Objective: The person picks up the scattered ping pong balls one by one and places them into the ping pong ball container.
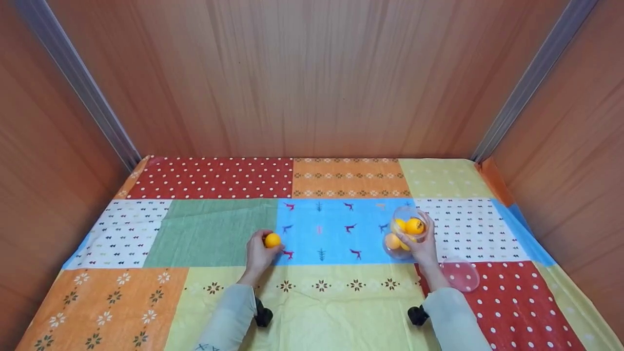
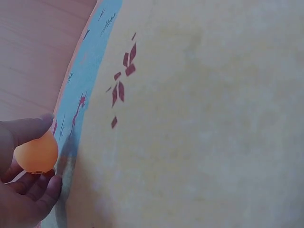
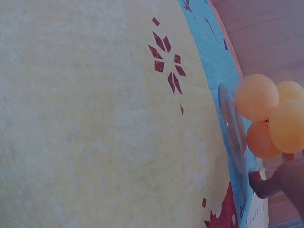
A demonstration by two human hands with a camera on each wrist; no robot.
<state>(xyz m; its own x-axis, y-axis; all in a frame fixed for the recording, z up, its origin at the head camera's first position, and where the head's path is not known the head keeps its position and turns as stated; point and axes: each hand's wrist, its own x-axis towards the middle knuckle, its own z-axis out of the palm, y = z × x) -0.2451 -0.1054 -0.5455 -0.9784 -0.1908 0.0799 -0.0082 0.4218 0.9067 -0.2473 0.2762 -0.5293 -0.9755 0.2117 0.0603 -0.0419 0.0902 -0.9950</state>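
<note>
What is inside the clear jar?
The clear jar holds orange balls; four show in the wrist view. The right hand covers part of it, so more may hide.

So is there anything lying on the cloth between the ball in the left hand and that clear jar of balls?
Nothing visible: only bare blue cloth lies between the ball and the jar. The lid sits off to the side.

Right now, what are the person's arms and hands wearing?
Both arms wear pale grey-green long sleeves that end at the wrists. The left hand and right hand are bare, with no gloves. A small black device sits at each wrist: left one, right one.
</note>
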